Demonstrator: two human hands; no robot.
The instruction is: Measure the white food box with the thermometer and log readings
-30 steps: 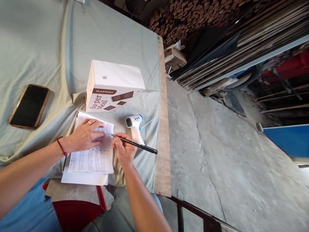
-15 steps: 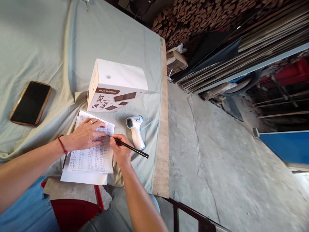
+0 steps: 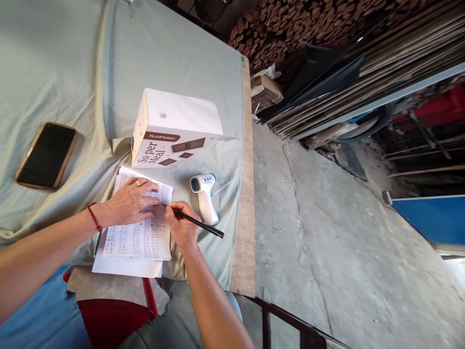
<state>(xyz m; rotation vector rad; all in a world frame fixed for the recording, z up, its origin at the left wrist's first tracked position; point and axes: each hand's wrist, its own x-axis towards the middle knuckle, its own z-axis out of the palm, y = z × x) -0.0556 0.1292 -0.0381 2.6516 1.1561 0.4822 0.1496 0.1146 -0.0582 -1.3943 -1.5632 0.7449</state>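
Note:
My left hand (image 3: pixel 132 202) lies flat with fingers stretched over the upper part of a handwritten sheet of paper (image 3: pixel 140 240). Its ring finger carries a gold ring, and a red band circles the wrist. In my right hand (image 3: pixel 182 225) is a black pen (image 3: pixel 199 223), pinched between thumb and fingers, its tip down at the sheet's right side. Another, blank-looking sheet (image 3: pixel 127 267) sticks out below the written one. Just right of the right hand lies a white and blue infrared thermometer (image 3: pixel 205 196). Beyond the paper stands a white box (image 3: pixel 181 109) printed "Super Meal".
A smartphone (image 3: pixel 47 155) in a brown-edged case lies at the left on the cloth-covered table (image 3: pixel 174 53). The table's bare wooden edge (image 3: pixel 244 218) runs along the right, with concrete floor (image 3: pixel 290 232) beyond. Stacked firewood (image 3: pixel 269 29) and leaning boards fill the back right.

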